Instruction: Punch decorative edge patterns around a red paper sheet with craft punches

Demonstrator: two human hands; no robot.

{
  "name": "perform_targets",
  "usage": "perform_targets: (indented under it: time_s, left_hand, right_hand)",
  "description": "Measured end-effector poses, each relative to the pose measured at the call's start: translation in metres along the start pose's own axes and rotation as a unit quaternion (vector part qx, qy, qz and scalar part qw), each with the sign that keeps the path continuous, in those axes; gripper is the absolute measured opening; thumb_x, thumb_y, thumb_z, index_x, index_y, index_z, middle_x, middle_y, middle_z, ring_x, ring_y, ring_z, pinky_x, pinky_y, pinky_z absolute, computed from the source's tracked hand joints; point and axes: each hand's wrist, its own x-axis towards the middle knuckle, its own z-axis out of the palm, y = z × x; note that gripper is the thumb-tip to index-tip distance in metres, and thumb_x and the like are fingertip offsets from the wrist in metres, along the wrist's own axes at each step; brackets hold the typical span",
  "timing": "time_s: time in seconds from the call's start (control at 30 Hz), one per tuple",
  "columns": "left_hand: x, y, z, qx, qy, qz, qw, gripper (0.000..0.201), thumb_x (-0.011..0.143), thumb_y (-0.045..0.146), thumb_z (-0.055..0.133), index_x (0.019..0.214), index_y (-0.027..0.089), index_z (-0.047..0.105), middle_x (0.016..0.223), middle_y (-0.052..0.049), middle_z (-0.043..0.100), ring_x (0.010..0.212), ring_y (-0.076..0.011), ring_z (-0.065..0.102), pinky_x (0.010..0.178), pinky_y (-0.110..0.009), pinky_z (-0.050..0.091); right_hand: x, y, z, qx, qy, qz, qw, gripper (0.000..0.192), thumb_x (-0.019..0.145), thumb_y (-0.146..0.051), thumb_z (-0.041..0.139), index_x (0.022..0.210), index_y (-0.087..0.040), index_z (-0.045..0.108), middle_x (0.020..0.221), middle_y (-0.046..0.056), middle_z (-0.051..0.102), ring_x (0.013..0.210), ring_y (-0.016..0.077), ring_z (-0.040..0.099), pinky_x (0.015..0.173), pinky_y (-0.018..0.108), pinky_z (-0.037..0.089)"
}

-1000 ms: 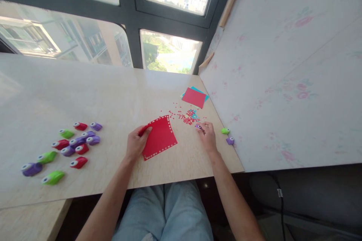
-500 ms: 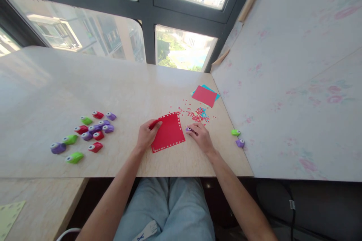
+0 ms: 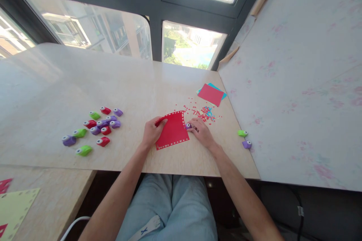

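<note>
A red paper square (image 3: pixel 173 131) with small holes punched along its edges lies on the pale table (image 3: pixel 85 79). My left hand (image 3: pixel 151 133) pinches its left corner. My right hand (image 3: pixel 201 132) holds a small purple punch (image 3: pixel 188 125) against the paper's right edge. Red and blue paper bits (image 3: pixel 202 112) are scattered just beyond my right hand.
Several green, red and purple punches (image 3: pixel 96 128) are grouped at the left. A green punch (image 3: pixel 242 133) and a purple one (image 3: pixel 247 144) sit by the right wall. Red and blue sheets (image 3: pixel 211 93) lie at the back. A yellow punched sheet (image 3: pixel 14 211) rests on a lower surface.
My right hand has brought the purple punch leftward from the scattered bits to the red paper's right edge. My left hand has kept hold of the paper.
</note>
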Motion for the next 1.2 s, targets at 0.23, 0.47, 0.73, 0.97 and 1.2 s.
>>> perform_targets:
  time_s: [0.23, 0.47, 0.73, 0.97, 1.2]
  left_hand:
    - [0.0006, -0.0009, 0.0005, 0.010, 0.003, 0.002, 1.000, 0.028, 0.088, 0.039, 0.055, 0.082, 0.016, 0.069, 0.076, -0.004, 0.070, 0.067, -0.0171, 0.061, 0.060, -0.026, 0.046]
    - [0.0013, -0.0018, 0.0006, 0.003, 0.000, -0.001, 1.000, 0.029, 0.087, 0.041, 0.055, 0.085, 0.016, 0.070, 0.080, -0.005, 0.071, 0.070, -0.0187, 0.062, 0.062, -0.027, 0.047]
    - [0.0008, -0.0042, 0.0009, -0.003, -0.003, 0.002, 1.000, 0.029, 0.087, 0.041, 0.056, 0.087, 0.016, 0.071, 0.083, -0.006, 0.073, 0.072, -0.0191, 0.063, 0.063, -0.028, 0.048]
    - [-0.0002, -0.0015, 0.0005, -0.017, -0.009, 0.001, 1.000, 0.030, 0.087, 0.041, 0.055, 0.087, 0.016, 0.070, 0.083, -0.006, 0.072, 0.075, -0.0191, 0.063, 0.065, -0.028, 0.049]
    - [0.0003, -0.0038, 0.0013, -0.014, -0.010, -0.001, 1.000, 0.030, 0.086, 0.043, 0.055, 0.085, 0.016, 0.069, 0.081, -0.006, 0.071, 0.073, -0.0190, 0.062, 0.061, -0.027, 0.048]
  right_hand:
    - [0.0013, -0.0009, -0.0011, 0.022, 0.004, 0.021, 1.000, 0.014, 0.085, -0.018, 0.067, 0.098, -0.019, 0.063, 0.091, 0.007, 0.066, 0.085, 0.0220, 0.062, 0.078, 0.034, 0.052]
    - [-0.0009, -0.0009, -0.0032, 0.048, 0.022, 0.060, 0.997, 0.010, 0.086, -0.024, 0.063, 0.096, -0.021, 0.062, 0.090, 0.006, 0.064, 0.076, 0.0193, 0.061, 0.071, 0.031, 0.051]
    - [-0.0014, -0.0019, -0.0035, 0.050, 0.019, 0.071, 0.996, 0.013, 0.085, -0.027, 0.065, 0.097, -0.022, 0.063, 0.092, 0.006, 0.064, 0.076, 0.0198, 0.060, 0.073, 0.033, 0.051]
    - [-0.0011, -0.0032, -0.0049, 0.038, 0.022, 0.043, 0.998, 0.013, 0.086, -0.025, 0.065, 0.098, -0.021, 0.063, 0.095, 0.007, 0.064, 0.082, 0.0210, 0.060, 0.077, 0.034, 0.050]
    - [-0.0023, -0.0026, -0.0047, 0.047, 0.019, 0.058, 0.997, 0.014, 0.087, -0.029, 0.065, 0.099, -0.023, 0.064, 0.098, 0.007, 0.065, 0.083, 0.0212, 0.061, 0.077, 0.035, 0.052]
